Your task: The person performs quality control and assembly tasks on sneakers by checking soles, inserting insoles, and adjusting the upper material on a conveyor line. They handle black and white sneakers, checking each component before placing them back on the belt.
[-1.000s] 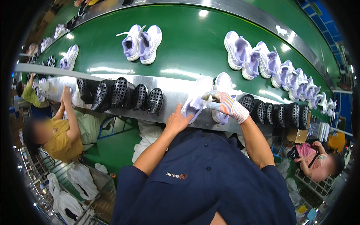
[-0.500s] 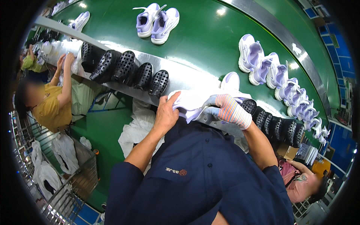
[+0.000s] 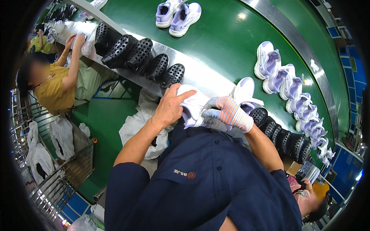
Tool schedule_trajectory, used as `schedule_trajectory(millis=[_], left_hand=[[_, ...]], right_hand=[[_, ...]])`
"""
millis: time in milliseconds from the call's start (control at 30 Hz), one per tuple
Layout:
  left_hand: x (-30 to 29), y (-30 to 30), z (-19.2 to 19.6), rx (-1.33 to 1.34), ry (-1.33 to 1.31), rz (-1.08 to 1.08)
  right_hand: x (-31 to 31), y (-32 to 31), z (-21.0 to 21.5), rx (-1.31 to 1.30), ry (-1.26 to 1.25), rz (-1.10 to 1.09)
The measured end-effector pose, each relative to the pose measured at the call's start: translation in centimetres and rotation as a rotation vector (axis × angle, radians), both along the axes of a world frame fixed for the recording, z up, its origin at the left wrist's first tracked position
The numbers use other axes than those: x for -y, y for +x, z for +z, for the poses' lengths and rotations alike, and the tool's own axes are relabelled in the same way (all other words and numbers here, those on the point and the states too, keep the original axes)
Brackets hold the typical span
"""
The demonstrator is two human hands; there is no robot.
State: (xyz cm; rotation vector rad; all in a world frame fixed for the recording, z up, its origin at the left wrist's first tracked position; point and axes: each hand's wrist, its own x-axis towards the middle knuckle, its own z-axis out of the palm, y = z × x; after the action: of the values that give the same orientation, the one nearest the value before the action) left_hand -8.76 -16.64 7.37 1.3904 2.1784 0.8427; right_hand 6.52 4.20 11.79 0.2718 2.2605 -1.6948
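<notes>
While the left hand (image 3: 169, 106), fingers partly spread, grips a white shoe (image 3: 194, 103), the gloved right hand (image 3: 230, 112), fingers curled, pinches its edge.

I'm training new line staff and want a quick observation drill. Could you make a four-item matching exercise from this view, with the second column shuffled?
Column one
1. Left hand
2. Right hand
3. Black perforated forms
4. Shoe pair near the top edge

Column two
A. On the green surface
B. Wearing a striped glove
C. Bare, holding a white shoe
D. Lined up on the metal ledge

Right pairs: 1-C, 2-B, 3-D, 4-A
</notes>
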Motion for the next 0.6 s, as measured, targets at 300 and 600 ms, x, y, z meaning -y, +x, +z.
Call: schedule_trajectory(millis=[300,600], left_hand=[[0.2,-0.3,0.9,0.057,-0.080,-0.068],[0.2,-1.1,1.5,0.133,-0.097,-0.114]], right_hand=[[1.2,-0.8,-1.1,0.125,-0.019,-0.019],[1.9,-2.3,-1.5,0.180,0.259,0.099]])
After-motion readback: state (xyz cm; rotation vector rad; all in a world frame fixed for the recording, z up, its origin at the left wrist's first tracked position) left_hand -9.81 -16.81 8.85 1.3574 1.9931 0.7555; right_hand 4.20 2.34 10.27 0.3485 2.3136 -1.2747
